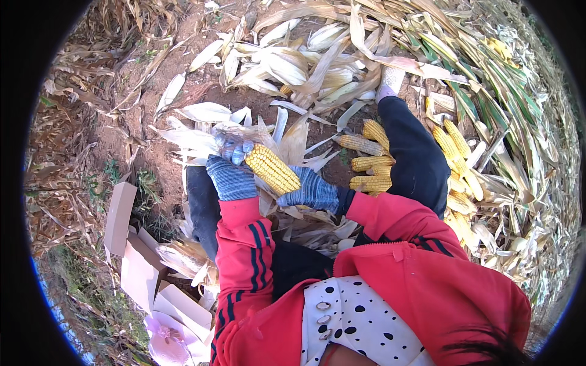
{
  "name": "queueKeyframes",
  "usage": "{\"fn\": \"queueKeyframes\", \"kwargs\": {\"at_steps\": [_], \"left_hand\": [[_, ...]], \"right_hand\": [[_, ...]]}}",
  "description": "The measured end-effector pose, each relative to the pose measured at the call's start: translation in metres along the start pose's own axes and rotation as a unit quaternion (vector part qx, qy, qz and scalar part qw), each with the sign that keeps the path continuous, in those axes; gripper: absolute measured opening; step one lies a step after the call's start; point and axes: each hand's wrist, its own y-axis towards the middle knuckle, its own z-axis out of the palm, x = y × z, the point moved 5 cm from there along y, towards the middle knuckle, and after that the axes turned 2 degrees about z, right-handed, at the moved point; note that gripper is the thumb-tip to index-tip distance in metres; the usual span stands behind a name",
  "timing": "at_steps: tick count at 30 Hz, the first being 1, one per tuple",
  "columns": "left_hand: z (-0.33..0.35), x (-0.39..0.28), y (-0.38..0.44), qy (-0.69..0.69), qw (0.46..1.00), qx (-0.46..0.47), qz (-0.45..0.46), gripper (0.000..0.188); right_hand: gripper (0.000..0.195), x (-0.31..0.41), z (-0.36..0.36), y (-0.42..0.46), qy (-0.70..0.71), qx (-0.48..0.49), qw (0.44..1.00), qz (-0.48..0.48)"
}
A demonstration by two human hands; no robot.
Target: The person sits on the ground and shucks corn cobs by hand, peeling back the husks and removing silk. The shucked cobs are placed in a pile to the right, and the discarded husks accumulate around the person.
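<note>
A yellow ear of corn lies slantwise between my hands, its kernels bare. My left hand, in a blue-grey knitted glove, is closed around the husk and silk at the ear's upper left end. My right hand, gloved the same way, is against the ear's lower right end, with its fingers partly hidden beneath. Pale dry husks spread out around my left hand. Several husked ears lie on the soil between my hands and my right leg.
More husked ears lie beyond my right leg. Ears still in husks are heaped ahead, near my foot. Cut corn stalks curve along the right. An open cardboard box and a pink hat are at the lower left.
</note>
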Motion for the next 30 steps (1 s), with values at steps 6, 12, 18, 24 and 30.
{"fn": "queueKeyframes", "kwargs": {"at_steps": [6, 12, 18, 24, 30], "left_hand": [[0.003, -0.012, 0.013, -0.102, 0.992, 0.044, -0.055, 0.024], [-0.017, -0.024, 0.014, -0.129, 0.989, 0.060, -0.049, 0.061], [-0.017, 0.000, 0.005, -0.076, 0.982, -0.066, -0.160, 0.057], [-0.028, 0.005, 0.010, -0.076, 0.986, 0.005, -0.145, 0.044], [-0.009, 0.019, -0.008, -0.077, 0.974, 0.094, -0.194, 0.037]], "right_hand": [[0.033, -0.016, 0.036, -0.015, 0.525, -0.049, 0.820, 0.221], [0.027, 0.016, -0.151, 0.008, 0.458, -0.392, 0.796, -0.066], [0.034, 0.053, -0.284, -0.049, 0.427, -0.604, 0.604, -0.297], [0.025, -0.042, -0.282, 0.035, 0.135, -0.521, 0.842, -0.038], [0.038, -0.095, -0.256, 0.114, -0.599, -0.250, 0.758, 0.061]]}}
